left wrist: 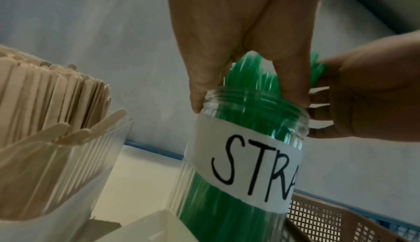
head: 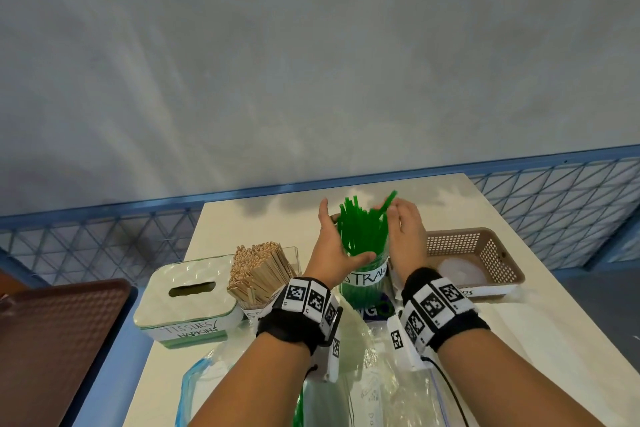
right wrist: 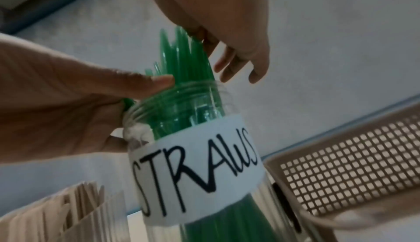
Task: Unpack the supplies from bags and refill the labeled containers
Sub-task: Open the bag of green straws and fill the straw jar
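Left hand [head: 334, 246] grip clamps the straws [head: 360, 229] at the jar [left wrist: 238, 174] rim (crowded); right hand [head: 407, 236] pinches one.

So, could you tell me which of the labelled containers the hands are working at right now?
The clear STRAWS jar of green straws, between the stirrer holder and basket.

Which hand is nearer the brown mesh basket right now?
Right. The right hand is at the straws, just beside the brown mesh basket; the left hand is on the jar's far side from it.
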Action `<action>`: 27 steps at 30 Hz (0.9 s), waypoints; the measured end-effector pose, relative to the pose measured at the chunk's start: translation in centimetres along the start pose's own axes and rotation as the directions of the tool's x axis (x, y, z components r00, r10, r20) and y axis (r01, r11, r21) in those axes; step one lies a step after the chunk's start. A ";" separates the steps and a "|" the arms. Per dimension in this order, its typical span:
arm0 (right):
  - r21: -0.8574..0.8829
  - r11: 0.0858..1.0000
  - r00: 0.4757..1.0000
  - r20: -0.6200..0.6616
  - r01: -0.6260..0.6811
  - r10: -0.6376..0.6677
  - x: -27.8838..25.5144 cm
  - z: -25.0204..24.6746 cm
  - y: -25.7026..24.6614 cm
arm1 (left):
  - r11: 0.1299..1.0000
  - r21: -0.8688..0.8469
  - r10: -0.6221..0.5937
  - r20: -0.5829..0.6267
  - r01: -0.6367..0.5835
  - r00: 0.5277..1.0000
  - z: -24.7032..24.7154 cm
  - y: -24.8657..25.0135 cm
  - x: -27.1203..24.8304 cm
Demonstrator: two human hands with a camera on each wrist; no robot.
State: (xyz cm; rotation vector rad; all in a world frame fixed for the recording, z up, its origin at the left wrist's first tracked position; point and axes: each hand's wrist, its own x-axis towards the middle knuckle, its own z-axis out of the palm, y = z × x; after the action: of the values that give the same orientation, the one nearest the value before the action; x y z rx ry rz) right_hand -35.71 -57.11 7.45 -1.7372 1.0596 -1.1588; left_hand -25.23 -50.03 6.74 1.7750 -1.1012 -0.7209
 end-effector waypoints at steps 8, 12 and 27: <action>-0.130 0.991 0.964 0.266 0.043 -0.007 1.1 1.0 -1.2 | 0.999 0.042 0.016 0.028 -0.017 0.999 0.0 0.0 -0.1; 0.075 0.994 0.977 0.203 -0.085 0.068 0.8 0.6 -1.5 | 0.997 0.075 0.021 -0.014 -0.019 1.000 0.2 0.3 -0.3; -0.136 0.980 0.955 0.239 -0.148 0.177 -4.8 -9.0 -5.8 | 0.991 -0.021 -0.135 -0.305 0.135 0.943 -0.9 0.4 -10.0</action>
State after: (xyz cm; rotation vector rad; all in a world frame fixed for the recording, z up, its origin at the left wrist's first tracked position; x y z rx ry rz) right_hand -44.18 -52.00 13.81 -1.7932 1.1081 -0.7648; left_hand -28.99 -40.79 7.68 1.9007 -0.7769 -0.5025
